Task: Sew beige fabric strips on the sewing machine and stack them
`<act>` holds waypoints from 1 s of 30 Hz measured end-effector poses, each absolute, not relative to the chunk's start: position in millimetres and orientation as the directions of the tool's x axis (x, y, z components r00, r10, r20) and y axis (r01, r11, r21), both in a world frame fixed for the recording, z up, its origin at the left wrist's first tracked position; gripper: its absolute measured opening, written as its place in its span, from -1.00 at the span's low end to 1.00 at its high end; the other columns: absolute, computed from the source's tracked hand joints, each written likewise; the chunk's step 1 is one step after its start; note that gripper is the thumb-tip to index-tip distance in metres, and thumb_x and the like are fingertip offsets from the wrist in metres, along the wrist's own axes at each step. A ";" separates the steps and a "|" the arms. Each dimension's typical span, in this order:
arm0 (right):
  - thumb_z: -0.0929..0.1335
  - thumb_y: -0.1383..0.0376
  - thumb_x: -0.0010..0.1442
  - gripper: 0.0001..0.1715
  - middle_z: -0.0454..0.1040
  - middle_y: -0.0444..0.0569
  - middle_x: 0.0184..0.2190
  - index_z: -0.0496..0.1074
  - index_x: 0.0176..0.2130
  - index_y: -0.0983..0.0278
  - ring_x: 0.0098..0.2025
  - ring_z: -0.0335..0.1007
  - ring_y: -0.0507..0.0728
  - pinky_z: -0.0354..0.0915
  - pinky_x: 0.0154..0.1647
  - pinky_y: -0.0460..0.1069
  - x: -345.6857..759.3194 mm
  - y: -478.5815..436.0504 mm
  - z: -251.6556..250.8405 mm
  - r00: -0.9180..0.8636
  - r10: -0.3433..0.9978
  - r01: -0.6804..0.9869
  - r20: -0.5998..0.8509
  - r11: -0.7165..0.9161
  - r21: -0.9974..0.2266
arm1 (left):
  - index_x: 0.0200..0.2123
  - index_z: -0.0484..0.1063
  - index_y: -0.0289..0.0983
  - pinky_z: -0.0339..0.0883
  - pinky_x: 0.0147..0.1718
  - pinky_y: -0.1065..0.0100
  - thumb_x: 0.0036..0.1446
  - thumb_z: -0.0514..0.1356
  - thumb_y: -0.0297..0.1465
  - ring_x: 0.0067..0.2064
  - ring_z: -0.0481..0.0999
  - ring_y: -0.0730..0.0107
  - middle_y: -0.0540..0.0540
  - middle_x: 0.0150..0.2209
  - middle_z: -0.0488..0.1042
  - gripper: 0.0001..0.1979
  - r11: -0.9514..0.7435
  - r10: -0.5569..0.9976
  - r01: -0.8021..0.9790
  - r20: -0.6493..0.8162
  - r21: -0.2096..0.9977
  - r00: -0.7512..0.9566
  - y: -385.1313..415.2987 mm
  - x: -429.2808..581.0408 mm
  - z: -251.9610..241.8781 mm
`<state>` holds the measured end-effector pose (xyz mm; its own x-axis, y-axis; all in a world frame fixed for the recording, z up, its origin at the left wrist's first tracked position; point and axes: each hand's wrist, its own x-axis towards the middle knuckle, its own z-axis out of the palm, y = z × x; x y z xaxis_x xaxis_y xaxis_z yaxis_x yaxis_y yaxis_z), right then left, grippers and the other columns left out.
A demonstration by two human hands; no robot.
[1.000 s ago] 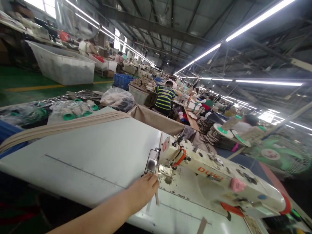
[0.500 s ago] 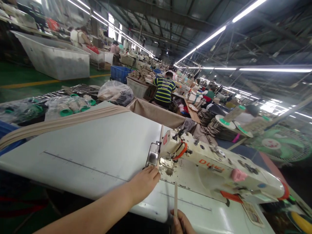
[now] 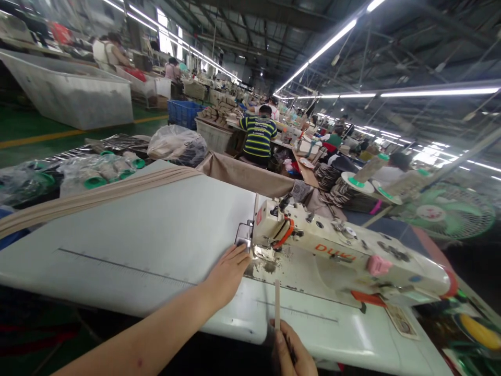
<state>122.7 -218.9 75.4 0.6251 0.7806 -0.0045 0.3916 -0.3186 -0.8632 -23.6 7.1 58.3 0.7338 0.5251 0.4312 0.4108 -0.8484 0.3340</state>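
Observation:
My left hand (image 3: 229, 269) lies with fingers stretched out flat at the near side of the sewing machine's (image 3: 313, 245) needle area. Its fingertips are against a shiny metal guide plate (image 3: 244, 234), just left of the presser foot (image 3: 264, 253). Whether any cloth is under those fingers, I cannot tell. At the table's front edge my right hand (image 3: 293, 349) pinches a narrow beige strip (image 3: 277, 303) between thumb and fingers; the strip points up toward the machine. Something small and dark shows within the right hand, too unclear to name.
Long beige strips (image 3: 117, 192) lie across the left of the white sewing table (image 3: 148, 230). Bagged thread cones (image 3: 102, 169) are beyond them. Behind the machine hangs a brown cloth trough (image 3: 246, 175). A green fan (image 3: 442, 211) stands at right. A person in a striped shirt (image 3: 258, 138) sits ahead.
My left hand has moved slightly up and forward, its fingers now flatter over the guide plate. My right hand has come up a little with the strip. The whole view has shifted slightly.

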 end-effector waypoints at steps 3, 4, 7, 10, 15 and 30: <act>0.30 -0.34 0.19 -0.18 0.66 0.09 -0.07 0.66 -0.03 0.24 0.07 0.56 0.33 0.42 0.12 0.01 122.0 -216.1 74.5 0.616 0.787 0.379 -0.026 -0.325 -0.866 | 0.23 0.34 -0.21 0.11 0.43 0.02 0.28 0.02 -0.57 0.43 0.18 0.18 -0.08 0.28 0.39 -0.52 -0.825 0.551 0.421 0.374 0.376 0.746 12.0 -21.8 60.5; 0.30 -0.34 0.19 -0.17 0.66 0.09 -0.05 0.65 -0.01 0.24 0.10 0.54 0.34 0.41 0.15 0.02 121.5 -215.3 73.5 0.619 0.785 0.374 -0.030 -0.328 -0.867 | 0.22 0.35 -0.20 0.10 0.43 0.00 0.30 0.01 -0.55 0.43 0.17 0.18 -0.06 0.29 0.38 -0.54 -0.816 0.560 0.425 0.357 0.391 0.748 12.7 -21.1 61.9; 0.30 -0.34 0.19 -0.15 0.65 0.10 -0.02 0.64 0.03 0.25 0.13 0.52 0.36 0.39 0.19 0.06 119.5 -212.6 69.6 0.633 0.774 0.362 -0.028 -0.327 -0.873 | 0.21 0.36 -0.16 0.10 0.44 -0.05 0.37 -0.02 -0.49 0.45 0.14 0.17 -0.04 0.30 0.37 -0.59 -0.775 0.604 0.447 0.314 0.447 0.732 12.6 -19.2 67.1; 0.30 -0.32 0.22 -0.16 0.63 0.11 0.02 0.62 0.06 0.25 0.17 0.49 0.36 0.34 0.25 0.09 116.6 -208.6 68.6 0.641 0.767 0.364 -0.012 -0.318 -0.876 | 0.21 0.36 -0.13 0.08 0.45 -0.14 0.38 -0.02 -0.49 0.45 0.13 0.14 -0.02 0.30 0.36 -0.59 -0.724 0.647 0.466 0.267 0.509 0.714 11.9 -17.9 70.8; 0.30 -0.24 0.29 -0.19 0.66 0.04 -0.18 0.47 0.24 0.23 -0.12 0.60 0.22 0.47 -0.02 0.00 110.9 -199.9 80.3 0.616 0.787 0.372 -0.005 -0.297 -0.880 | 0.08 0.46 -0.14 0.13 0.45 -0.07 0.33 0.03 -0.50 0.39 0.23 0.16 -0.05 0.22 0.44 -0.65 -0.662 0.682 0.417 0.270 0.623 0.679 25.2 -14.2 66.3; 0.23 0.04 0.35 -0.34 0.52 0.14 0.19 0.43 0.26 0.31 0.27 0.41 0.30 0.25 0.32 0.15 99.1 -130.9 109.3 0.367 0.925 0.479 -0.093 -0.274 -0.834 | 0.21 0.40 -0.15 0.10 0.45 0.11 0.16 0.26 -0.41 0.38 0.24 0.11 -0.11 0.27 0.39 -0.48 -0.666 0.681 0.464 0.223 0.585 0.697 129.0 38.9 75.1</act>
